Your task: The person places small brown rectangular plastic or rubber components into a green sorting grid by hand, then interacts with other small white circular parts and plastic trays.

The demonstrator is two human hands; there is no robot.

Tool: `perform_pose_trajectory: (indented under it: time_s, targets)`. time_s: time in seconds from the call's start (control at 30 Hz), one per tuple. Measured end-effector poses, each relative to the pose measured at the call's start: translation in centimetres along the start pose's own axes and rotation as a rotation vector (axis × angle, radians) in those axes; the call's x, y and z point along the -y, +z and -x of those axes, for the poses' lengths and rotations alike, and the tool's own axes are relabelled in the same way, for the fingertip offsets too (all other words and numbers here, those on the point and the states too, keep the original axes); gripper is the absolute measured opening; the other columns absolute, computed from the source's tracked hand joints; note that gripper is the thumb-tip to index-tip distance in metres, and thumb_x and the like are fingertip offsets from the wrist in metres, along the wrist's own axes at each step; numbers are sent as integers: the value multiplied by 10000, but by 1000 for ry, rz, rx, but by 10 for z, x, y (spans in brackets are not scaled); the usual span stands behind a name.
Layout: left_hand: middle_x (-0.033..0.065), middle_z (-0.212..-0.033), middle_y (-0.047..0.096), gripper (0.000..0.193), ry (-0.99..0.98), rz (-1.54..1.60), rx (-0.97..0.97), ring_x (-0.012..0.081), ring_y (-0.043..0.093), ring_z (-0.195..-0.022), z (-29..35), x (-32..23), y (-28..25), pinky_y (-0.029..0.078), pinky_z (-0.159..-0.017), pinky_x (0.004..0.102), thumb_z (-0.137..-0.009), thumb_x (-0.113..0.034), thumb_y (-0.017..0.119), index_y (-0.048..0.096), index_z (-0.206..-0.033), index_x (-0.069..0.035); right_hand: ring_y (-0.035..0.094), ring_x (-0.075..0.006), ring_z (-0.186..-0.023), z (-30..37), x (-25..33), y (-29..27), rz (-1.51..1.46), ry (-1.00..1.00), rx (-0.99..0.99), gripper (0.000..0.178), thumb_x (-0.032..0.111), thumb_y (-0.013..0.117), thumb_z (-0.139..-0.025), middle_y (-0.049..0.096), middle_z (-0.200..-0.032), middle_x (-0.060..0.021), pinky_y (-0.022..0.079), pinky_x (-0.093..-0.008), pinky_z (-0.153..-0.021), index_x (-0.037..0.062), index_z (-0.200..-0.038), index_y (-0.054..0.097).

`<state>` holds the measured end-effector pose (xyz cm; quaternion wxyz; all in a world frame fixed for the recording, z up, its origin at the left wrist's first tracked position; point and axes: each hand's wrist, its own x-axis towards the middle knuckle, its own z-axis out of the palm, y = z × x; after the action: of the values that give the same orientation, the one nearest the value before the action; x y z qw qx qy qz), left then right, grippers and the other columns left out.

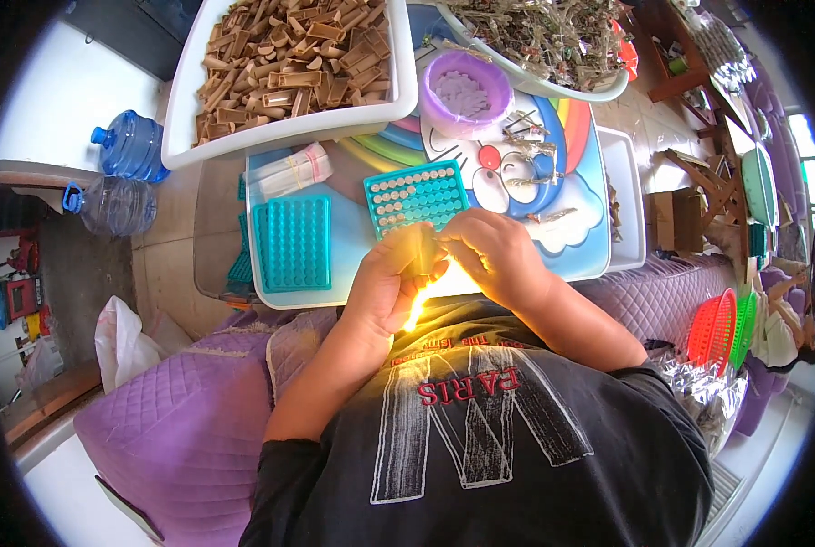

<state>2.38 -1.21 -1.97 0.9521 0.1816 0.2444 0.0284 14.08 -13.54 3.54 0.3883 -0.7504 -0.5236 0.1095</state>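
Note:
Close in front of my chest, my left hand (385, 281) is closed around a small tan piece (417, 250), which looks like the plastic shells in the big bin. A bright yellow light (417, 308) glares below its fingers and washes out detail. My right hand (497, 253) meets it from the right, thumb and fingers pinched together; what they grip is hidden. Just beyond both hands lies a teal tray (441, 202) of round pockets, partly filled with small silvery discs. Stacked teal trays (295, 244) lie to the left, beside a clear bag of pale strips (291, 171).
A white bin (289, 139) heaped with tan plastic shells stands at the table's far left. Beside it are a purple bowl (491, 77) of white pieces and a tub (553, 84) of wired parts. Loose wired parts (528, 137) lie on the cartoon-printed table (576, 260).

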Motion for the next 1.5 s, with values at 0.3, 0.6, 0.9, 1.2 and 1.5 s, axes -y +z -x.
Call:
perform_pose_trajectory:
  time_s: [0.3,0.6,0.9,1.2,1.5]
  targets:
    - [65,-931,618,306,-2,-28,-27,155,617,-838,2,0,11,530,-788,328,-873,-245,594,560,-1073,-16,594,-300,-708,1,-5,3,24,-103,-72,114,23,620,-749,600,-809,-127,476,-366,-606,27,-854,576]
    - [64,-910,629,272,-4,-31,11,150,624,-848,3,0,11,530,-801,310,-888,-231,567,576,-1064,-23,583,-305,-671,5,-2,4,117,-92,-76,100,8,590,-746,589,-752,-109,475,-378,-579,30,-838,558]
    - [65,-918,629,284,-8,-59,-14,146,626,-846,4,0,17,533,-798,297,-898,-214,555,567,-1094,-9,572,-244,-633,6,-10,7,252,-200,-82,148,56,604,-671,539,-733,-50,475,-348,-546,78,-796,530]
    - [59,-890,613,310,2,-84,-25,127,608,-756,-1,2,10,536,-786,289,-893,-221,566,553,-1112,-3,586,-231,-662,4,3,-7,-122,200,-26,222,98,672,-726,577,-771,-84,480,-313,-580,39,-927,600]
    - [106,-1001,622,396,53,-357,82,200,636,-839,6,-4,36,523,-771,311,-916,-326,509,520,-1126,10,578,-120,-670,23,-45,-76,-928,456,76,222,166,695,-750,602,-781,-52,462,-253,-588,13,-884,608]
